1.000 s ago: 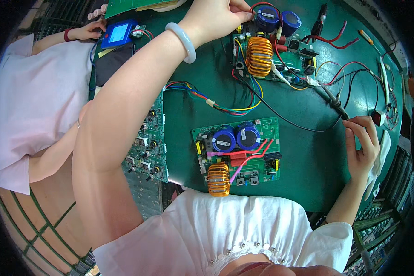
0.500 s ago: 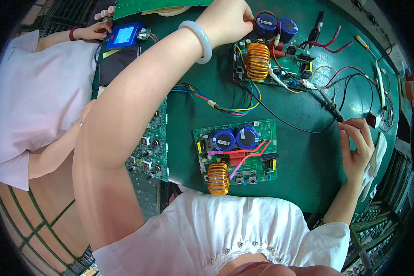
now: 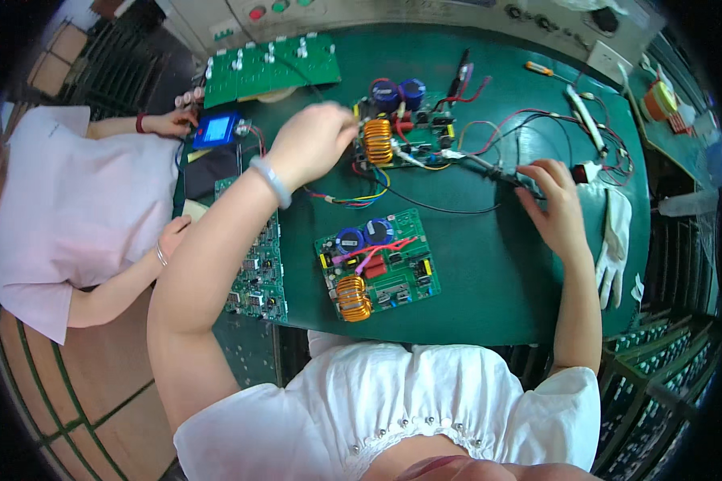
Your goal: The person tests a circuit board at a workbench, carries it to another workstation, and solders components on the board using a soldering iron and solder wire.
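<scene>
A circuit board [image 3: 425,132] with a copper-wound coil and blue capacitors lies at the far middle. My left hand [image 3: 317,140] is at its left edge, fingers bent and pressed together; what they pinch, if anything, is hidden. Toward the right, my right hand [image 3: 557,204] has thumb and fingers around the rear end of a dark test probe [image 3: 489,168]. The probe's front end reaches the board's right side, beside a white-wrapped wire joint. Nearer to me lies a second, similar board [image 3: 405,276] with red leads, touched by neither hand.
A co-worker's hands [image 3: 176,124] are at a blue-framed meter [image 3: 217,130] on the left. Green panels [image 3: 297,68] stand behind it, and more boards [image 3: 261,272] lie nearer. At right are a white glove [image 3: 615,240], tangled cables [image 3: 618,164] and a screwdriver [image 3: 541,70].
My left hand has come back from the far board's blue capacitors to its left edge. My right hand stays at the probe. The whole view has shifted, showing more of the bench's far side.
</scene>
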Demonstrator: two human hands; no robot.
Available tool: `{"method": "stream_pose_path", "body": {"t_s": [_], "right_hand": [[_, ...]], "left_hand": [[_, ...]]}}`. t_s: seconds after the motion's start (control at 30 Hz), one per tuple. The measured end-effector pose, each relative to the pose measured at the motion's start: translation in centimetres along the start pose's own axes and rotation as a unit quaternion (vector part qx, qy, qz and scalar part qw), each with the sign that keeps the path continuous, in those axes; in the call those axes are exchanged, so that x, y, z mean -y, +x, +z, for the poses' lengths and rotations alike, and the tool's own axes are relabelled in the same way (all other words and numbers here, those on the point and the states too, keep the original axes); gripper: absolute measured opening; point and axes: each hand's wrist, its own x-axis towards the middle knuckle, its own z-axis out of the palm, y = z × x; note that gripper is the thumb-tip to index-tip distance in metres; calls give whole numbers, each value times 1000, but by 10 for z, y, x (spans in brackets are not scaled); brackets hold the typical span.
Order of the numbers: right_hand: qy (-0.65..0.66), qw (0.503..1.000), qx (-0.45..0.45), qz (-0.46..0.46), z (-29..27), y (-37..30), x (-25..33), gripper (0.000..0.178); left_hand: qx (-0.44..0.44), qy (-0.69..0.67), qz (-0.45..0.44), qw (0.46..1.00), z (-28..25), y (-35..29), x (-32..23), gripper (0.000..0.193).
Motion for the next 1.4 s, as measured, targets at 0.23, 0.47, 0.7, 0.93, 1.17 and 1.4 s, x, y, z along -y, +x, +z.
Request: {"method": "stream_pose_path", "body": {"t_s": [0.23,0.47,0.7,0.93,1.17,1.4], "right_hand": [[70,997,-5,27,21,-8,-14,12],[31,999,-37,-20,24,-18,-26,16],[75,995,-41,41,-7,-11,-33,19],[74,983,-125,112,-39,-18,-52,15],[86,968,-196,132,-64,-36,-133,23],[-85,990,-37,105,-24,-40,-112,26]], "left_hand": [[-153,-76,58,984,-19,-75,-44,32],[-139,-410,-10,902,-5,-196,-88,30],[-104,-725,-81,676,60,-292,-111,47],[28,-675,-224,702,138,-310,-119,32],[94,-507,-328,791,260,-327,-91,32],[85,-563,-432,699,263,-301,-81,38]]}}
